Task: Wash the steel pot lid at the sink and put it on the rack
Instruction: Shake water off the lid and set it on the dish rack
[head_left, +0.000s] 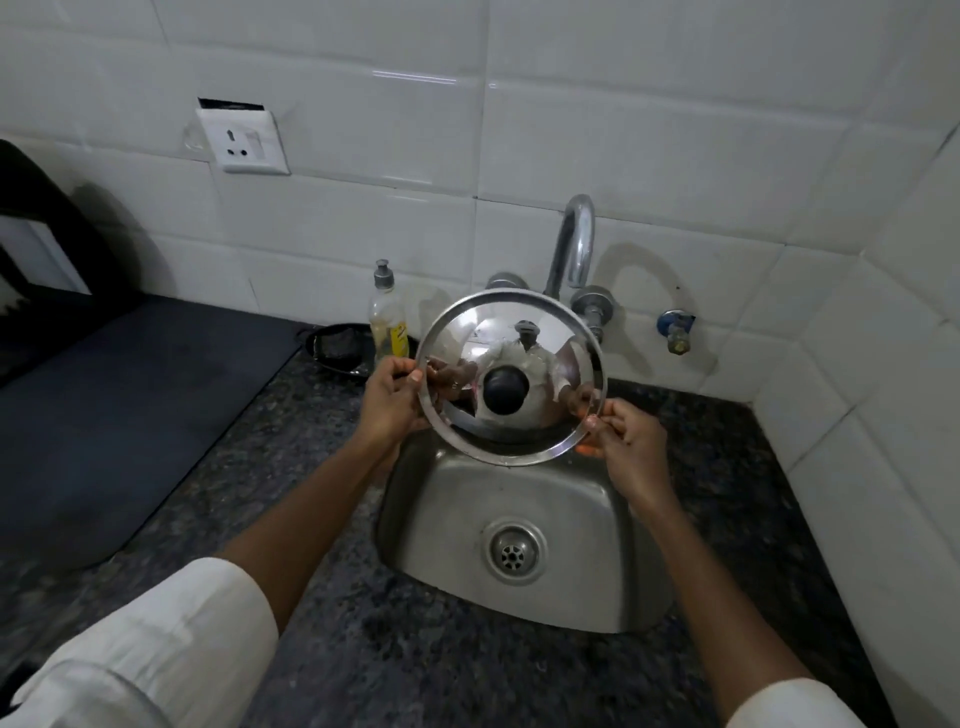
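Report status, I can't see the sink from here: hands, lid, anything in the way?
Left hand and right hand pinch the steel pot lid by opposite rims. Lid held tilted above the sink, knob facing camera. Tap dry, basin bare.

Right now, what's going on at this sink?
A person is holding a steel pot lid up over the sink, the left hand pinching its left rim and the right hand its lower right rim. The lid is tilted toward the camera, black knob facing the person. The tap stands behind it, and no water is visibly running. A dish soap bottle stands on the counter to the left. No rack can be clearly made out.
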